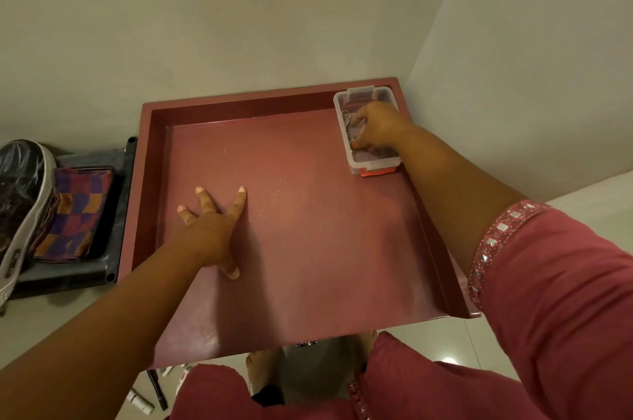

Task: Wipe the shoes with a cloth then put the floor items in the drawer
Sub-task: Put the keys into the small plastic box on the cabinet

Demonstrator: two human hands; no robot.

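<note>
The drawer (pixel 301 214) under my hands is a dull maroon red all over, its floor speckled with pale flecks, and in its far right corner sits a clear plastic box (pixel 368 131) with an orange-red lid (pixel 378 172) showing beneath it. To the left, on a dark grey rack (pixel 113 214), lies a cloth (pixel 73 214) chequered in purple, orange and dark red beside a black shoe (pixel 20 200) with a white sole. My sleeve (pixel 555 299) is rose pink, its cuff edged with a band of small silvery mirror pieces.

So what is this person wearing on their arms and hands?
The right arm has a pink sleeve ending below the elbow, its cuff trimmed with a band of small shiny mirror pieces. The left forearm is bare. No rings or gloves are visible on the left hand or right hand.
</note>
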